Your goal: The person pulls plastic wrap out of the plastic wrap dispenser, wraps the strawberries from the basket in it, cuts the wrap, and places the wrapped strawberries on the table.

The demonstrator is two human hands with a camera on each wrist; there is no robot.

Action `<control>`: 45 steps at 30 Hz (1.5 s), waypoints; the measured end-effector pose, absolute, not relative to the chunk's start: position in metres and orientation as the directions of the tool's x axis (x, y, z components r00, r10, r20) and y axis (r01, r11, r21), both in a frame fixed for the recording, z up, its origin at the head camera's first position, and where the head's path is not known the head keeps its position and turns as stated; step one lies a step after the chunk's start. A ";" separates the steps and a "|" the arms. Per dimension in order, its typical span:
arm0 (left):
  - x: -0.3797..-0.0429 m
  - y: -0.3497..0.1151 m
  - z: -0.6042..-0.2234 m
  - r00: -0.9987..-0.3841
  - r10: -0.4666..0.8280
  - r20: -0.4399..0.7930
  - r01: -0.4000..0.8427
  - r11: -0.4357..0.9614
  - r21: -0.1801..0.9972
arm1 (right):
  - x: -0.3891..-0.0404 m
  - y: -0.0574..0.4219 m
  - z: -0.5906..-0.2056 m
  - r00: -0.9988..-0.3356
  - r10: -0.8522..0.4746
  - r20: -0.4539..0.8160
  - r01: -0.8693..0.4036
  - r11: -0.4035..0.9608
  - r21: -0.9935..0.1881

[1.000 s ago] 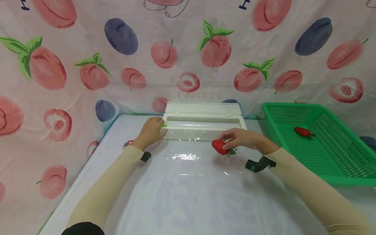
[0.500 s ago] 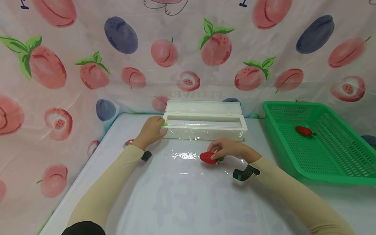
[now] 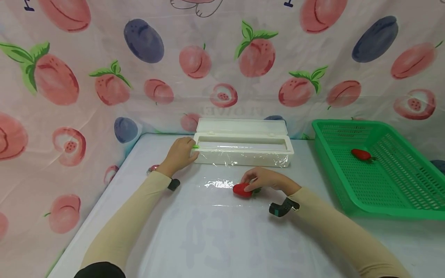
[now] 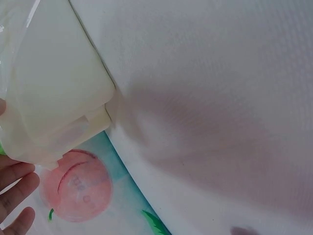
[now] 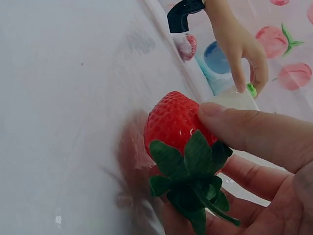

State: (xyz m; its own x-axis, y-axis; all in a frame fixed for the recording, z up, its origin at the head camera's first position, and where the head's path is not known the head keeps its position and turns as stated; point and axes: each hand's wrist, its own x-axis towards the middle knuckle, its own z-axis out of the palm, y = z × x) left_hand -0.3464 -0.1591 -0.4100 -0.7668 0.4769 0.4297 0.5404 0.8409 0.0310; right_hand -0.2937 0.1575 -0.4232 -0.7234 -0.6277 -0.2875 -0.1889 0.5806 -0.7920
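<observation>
My right hand [image 3: 269, 180] holds a red strawberry [image 3: 242, 190] between thumb and fingers, low over a sheet of clear cling film [image 3: 217, 183]. In the right wrist view the strawberry's green leaves [image 5: 188, 159] face the camera, its tip pointing away. The film comes out over the front of a white cling film dispenser [image 3: 243, 157], whose lid [image 3: 241, 126] stands raised at the back. At the dispenser's left end, my left hand [image 3: 180, 153] grips the corner, thumb in front and fingers by a small green tab [image 3: 196, 146].
To the right, a green basket [image 3: 399, 213] contains another strawberry [image 3: 362, 155]. A film-wrapped strawberry [image 5: 187, 48] lies beyond my left wrist. A fruit-print cloth [image 3: 215, 46] hangs behind the white table [image 3: 156, 239].
My right hand has brought the strawberry left and down, closer over the film. The left hand keeps its place at the dispenser's end.
</observation>
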 end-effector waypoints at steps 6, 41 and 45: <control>-0.347 -0.159 -0.412 -0.766 0.476 0.433 0.538 0.842 0.027 | -0.293 0.153 -0.424 -0.733 -0.614 -0.293 -0.203 0.608 -0.767; -0.348 -0.159 -0.412 -0.761 0.475 0.441 0.538 0.843 0.022 | -0.301 0.153 -0.424 -0.778 -0.569 -0.265 -0.231 0.652 -0.722; -0.347 -0.159 -0.412 -0.755 0.477 0.450 0.542 0.840 0.019 | -0.301 0.156 -0.423 -0.772 -0.584 -0.253 -0.249 0.643 -0.724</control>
